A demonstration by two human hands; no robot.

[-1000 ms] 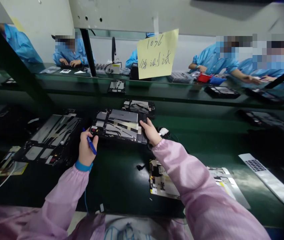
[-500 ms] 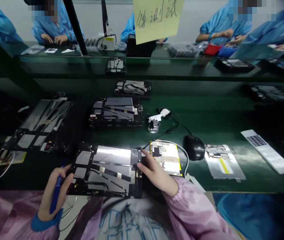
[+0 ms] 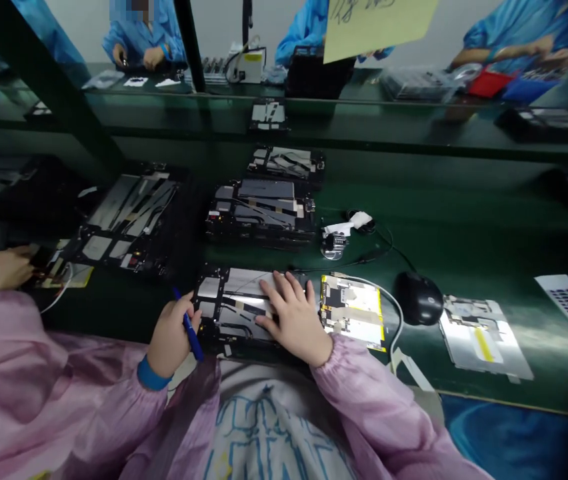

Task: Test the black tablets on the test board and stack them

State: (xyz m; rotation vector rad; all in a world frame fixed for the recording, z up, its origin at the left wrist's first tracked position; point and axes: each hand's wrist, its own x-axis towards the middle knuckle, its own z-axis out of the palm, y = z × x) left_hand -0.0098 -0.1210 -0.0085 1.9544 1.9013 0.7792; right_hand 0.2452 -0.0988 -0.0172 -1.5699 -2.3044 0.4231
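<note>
- Bare tablet chassis (image 3: 237,300) lies internals-up at the near edge of the green bench (image 3: 464,233), between both hands.
- Left hand (image 3: 170,337): fingers curled round a blue pen (image 3: 193,339), fingertips at the chassis's left edge; can't tell if they pinch it.
- Right hand (image 3: 300,323): fingers spread, palm down over the right part, not clamped on anything.
- Handling, my read: fairly light, stiff frame; smooth silver plates could slip under fingers, flat cables (image 3: 250,309) look fragile.
- Best hold: black frame at both short sides, thumbs off the cables.
- Chassis stack (image 3: 261,208) just behind; mouse (image 3: 419,298) well off right.
</note>
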